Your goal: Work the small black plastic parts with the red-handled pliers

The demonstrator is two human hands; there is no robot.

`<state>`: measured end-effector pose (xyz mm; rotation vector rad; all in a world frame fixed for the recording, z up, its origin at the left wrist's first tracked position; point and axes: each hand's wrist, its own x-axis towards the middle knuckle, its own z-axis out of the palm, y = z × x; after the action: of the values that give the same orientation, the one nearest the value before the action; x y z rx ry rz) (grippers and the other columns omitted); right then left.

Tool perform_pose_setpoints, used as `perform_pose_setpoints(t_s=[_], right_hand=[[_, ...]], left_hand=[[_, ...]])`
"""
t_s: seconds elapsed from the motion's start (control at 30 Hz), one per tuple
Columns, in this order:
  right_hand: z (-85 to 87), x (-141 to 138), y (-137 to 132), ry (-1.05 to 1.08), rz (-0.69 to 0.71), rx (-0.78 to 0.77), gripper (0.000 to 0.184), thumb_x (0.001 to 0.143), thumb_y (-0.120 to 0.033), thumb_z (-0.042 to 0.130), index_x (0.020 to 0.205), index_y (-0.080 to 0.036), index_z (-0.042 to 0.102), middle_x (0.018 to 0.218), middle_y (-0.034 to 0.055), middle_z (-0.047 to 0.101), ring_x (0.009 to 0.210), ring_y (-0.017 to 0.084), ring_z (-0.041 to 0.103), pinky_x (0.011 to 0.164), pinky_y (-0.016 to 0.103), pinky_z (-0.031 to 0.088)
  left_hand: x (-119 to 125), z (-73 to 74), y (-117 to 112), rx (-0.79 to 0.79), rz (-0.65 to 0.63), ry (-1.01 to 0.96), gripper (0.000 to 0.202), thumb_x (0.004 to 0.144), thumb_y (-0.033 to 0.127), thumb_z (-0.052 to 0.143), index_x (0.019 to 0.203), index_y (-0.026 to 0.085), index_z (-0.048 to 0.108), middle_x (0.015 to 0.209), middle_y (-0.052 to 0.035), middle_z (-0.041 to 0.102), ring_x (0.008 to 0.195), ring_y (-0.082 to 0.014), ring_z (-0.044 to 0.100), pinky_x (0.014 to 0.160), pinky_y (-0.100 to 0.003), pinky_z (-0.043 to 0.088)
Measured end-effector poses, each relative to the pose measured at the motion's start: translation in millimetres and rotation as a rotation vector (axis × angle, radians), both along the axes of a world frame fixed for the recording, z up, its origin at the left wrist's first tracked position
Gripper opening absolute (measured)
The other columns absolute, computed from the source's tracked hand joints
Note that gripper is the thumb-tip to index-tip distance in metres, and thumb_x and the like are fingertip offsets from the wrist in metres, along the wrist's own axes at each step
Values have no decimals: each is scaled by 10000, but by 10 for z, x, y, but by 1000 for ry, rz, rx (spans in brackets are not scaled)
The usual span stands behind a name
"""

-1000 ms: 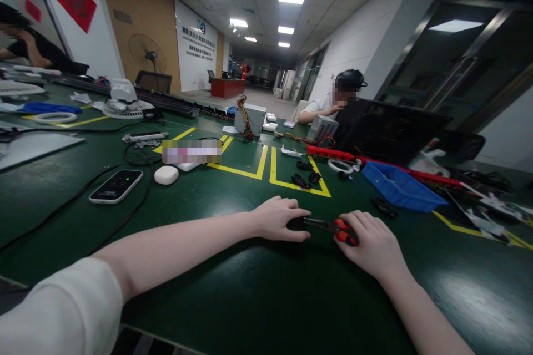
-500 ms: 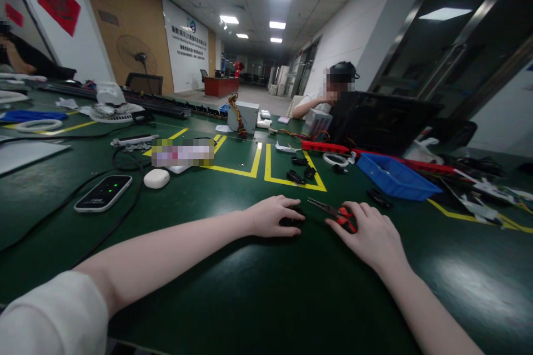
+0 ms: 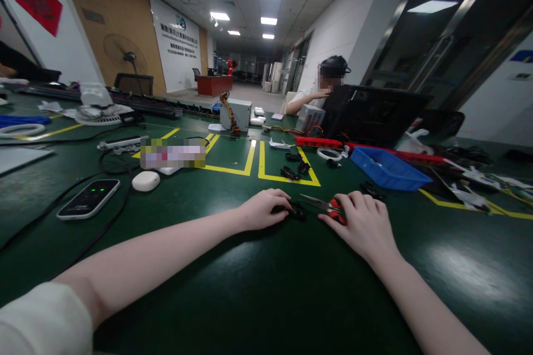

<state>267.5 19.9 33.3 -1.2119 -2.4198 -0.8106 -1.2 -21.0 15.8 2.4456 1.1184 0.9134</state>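
Observation:
My left hand (image 3: 265, 209) is low over the green table, its fingers closed around one end of a small black part (image 3: 298, 211). The part is dark and partly covered by the fingers, so its exact kind does not show. To its right, my right hand (image 3: 361, 221) grips red-handled needle-nose pliers (image 3: 334, 211). Their slim metal jaws point left, just above and beside the black part; I cannot tell whether they touch it. Several similar black pieces (image 3: 290, 172) lie farther back inside a yellow-taped rectangle (image 3: 261, 163).
A blue tray (image 3: 385, 169) stands at the right, with another black piece (image 3: 372, 191) in front of it. On the left are a white case (image 3: 145, 181), a box with green lights (image 3: 89, 198) and black cables. A person (image 3: 318, 86) sits behind a monitor (image 3: 370, 116).
The left fingers have closed in on the black part, which now shows more beyond the fingertips. The whole view has shifted slightly; the pliers stay in the right hand.

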Motion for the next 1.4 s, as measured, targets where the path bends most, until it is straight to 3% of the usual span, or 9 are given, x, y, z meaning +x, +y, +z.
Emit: perform_pose_setpoints(t_s=[0.17,0.23,0.33,0.5,0.8,1.0,1.2,1.4], right_hand=[[19,-33,-2,-56,75,-19,274,938,-288,413,1100,-155,590,1032,133,596,936,273,525,825,428,358],[23,-29,7,-77,132,-59,251,933,-264,413,1071,-173,602,1017,123,611,921,265,540,818,421,368],[7,-2,40,-19,171,-127,280,920,-355,458,1108,-197,594,1044,121,619,938,273,556,797,411,399],[-103,91,174,131,140,-251,524,903,-530,463,1314,-205,489,1285,143,559,1125,307,537,861,442,443],[-149,124,253,173,30,-396,567,869,-654,435,1106,-165,598,1078,136,609,926,271,608,776,402,465],[-100,125,209,90,87,-238,456,881,-606,437,940,-184,599,914,84,644,909,260,600,986,503,323],[-4,136,120,108,171,-68,417,858,-542,504,1021,-168,588,990,111,656,956,274,600,1033,498,293],[60,105,50,92,316,-61,398,844,-500,535,1073,-179,591,1004,110,680,962,282,619,1057,521,283]], left_hand=[[-12,-33,18,68,25,-1,130,865,153,609,954,143,703,1168,-110,598,1087,-219,578,979,-372,473],[-13,-35,20,79,11,3,121,859,175,632,955,150,699,1134,-99,604,1055,-215,582,954,-368,481],[-8,-22,13,77,-5,25,114,851,176,651,957,156,686,1107,-85,605,1023,-209,587,918,-358,493],[-5,-26,15,56,33,27,89,854,159,651,939,167,679,1093,-72,598,1013,-204,584,915,-354,493],[-28,-97,91,-11,125,-95,79,850,191,662,907,153,701,1035,-81,599,991,-207,584,925,-367,485],[-42,-94,104,-38,136,-118,86,854,191,660,919,156,705,1033,-77,611,994,-204,587,936,-366,478],[-50,-98,114,-47,140,-125,83,852,194,664,914,163,709,1033,-73,617,994,-203,590,943,-364,476],[-53,-76,99,-57,137,-109,108,842,200,675,938,169,715,1050,-74,616,997,-209,592,938,-364,479]])
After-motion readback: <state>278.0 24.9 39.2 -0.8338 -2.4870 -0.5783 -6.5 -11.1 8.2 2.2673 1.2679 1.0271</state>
